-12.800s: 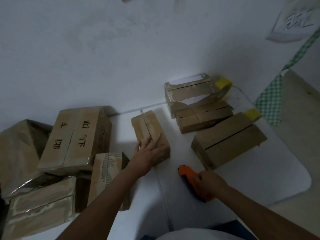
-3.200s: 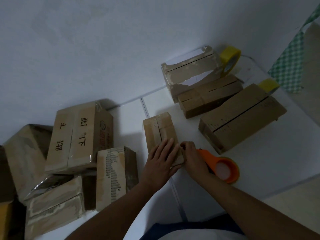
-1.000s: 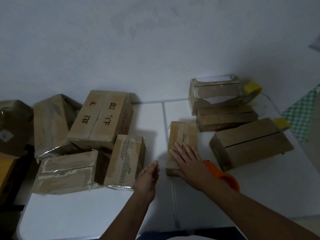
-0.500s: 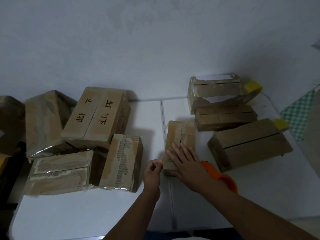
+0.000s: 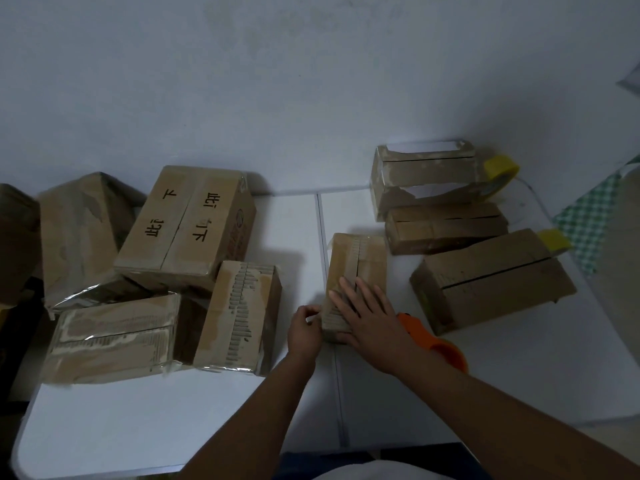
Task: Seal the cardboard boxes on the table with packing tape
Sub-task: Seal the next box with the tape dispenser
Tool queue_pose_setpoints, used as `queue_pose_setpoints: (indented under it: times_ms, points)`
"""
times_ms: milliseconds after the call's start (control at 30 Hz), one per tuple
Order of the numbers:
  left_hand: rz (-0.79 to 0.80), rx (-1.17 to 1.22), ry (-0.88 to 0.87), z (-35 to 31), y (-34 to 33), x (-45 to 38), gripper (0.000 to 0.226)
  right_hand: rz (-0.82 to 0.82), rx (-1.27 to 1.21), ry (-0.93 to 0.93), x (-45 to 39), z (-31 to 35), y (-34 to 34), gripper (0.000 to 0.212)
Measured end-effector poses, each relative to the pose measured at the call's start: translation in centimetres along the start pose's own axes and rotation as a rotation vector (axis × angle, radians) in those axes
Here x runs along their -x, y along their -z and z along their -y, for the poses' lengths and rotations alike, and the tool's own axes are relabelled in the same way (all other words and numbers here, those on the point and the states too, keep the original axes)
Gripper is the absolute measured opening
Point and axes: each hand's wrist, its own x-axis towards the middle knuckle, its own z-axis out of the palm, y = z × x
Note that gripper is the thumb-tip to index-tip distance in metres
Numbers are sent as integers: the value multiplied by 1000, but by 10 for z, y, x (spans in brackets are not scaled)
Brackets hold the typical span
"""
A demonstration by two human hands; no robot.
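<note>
Small box: a narrow cardboard box (image 5: 356, 271) is lying near the middle of the white table (image 5: 138, 420), just right of the table's centre seam, its long side running away from the person; a strip of worn tape is running along its top.
Right hand: the right hand (image 5: 370, 317) is lying flat on the near end of the small box, fingers spread and straight, pressing down on the top.
Left hand: the left hand (image 5: 304, 327) is sitting at the near left corner of the small box, fingers curled, seeming to pinch something thin at the box edge; what it is pinching is too small to tell.
Tape dispenser: an orange tape dispenser (image 5: 433, 344) is lying on the table just right of the small box, partly hidden under the right wrist.
Boxes on the right: a long box (image 5: 491, 289) with an open slit is sitting right of the small box; a flatter box (image 5: 446, 226) is lying behind it, and a torn box (image 5: 426, 178) is standing against the wall.
Tape rolls: one yellow roll (image 5: 502, 174) is leaning at the torn box's right end; another yellow piece (image 5: 554, 239) is showing at the long box's far end.
Boxes on the left: a printed box (image 5: 187, 226) is resting tilted on others; a box with ragged tape (image 5: 242, 310) is standing beside the left hand, and a taped box (image 5: 114, 337) is lying left of it.
</note>
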Motion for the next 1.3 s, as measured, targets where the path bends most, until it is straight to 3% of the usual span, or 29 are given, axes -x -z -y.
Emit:
queue_pose_setpoints:
  times_ms: [133,267,367,567,633,700,867,933,1033,1100,1200,1300]
  points:
    - [-21,18,31,-1,24,11,24,-2,5,-2,0,-1,-2,74]
    - [302,-52,-162,-5,29,32,48,-11,6,-10,0,1,-2,72]
    - [394,-275,-314,-3,32,34,63,-11,4,-15,1,0,-2,73]
    - [455,-929,-563,-38,53,6,44,5,8,-13,-2,1,-2,74]
    - [458,-1183,-643,-53,52,-5,47,10,16,-6,-1,0,-2,74]
    - [498,-1271,-681,-60,52,-14,54,8,21,0,-1,-1,-3,74]
    - [545,-1210,-646,-47,52,-21,76,-21,13,2,-1,0,-3,74]
    - [598,-1055,-525,-44,52,-19,84,-39,-12,1,0,1,-1,72]
    - [698,-736,-189,-68,51,-16,91,-60,-21,22,1,2,3,70]
    - [558,-556,-104,-91,42,-21,82,-71,-17,39,1,-1,5,69]
    - [295,-507,-142,-119,19,-34,75,-56,-7,46,1,-4,4,68]
    - [354,-307,-88,-124,-2,-50,54,-45,-9,50,0,-5,1,69]
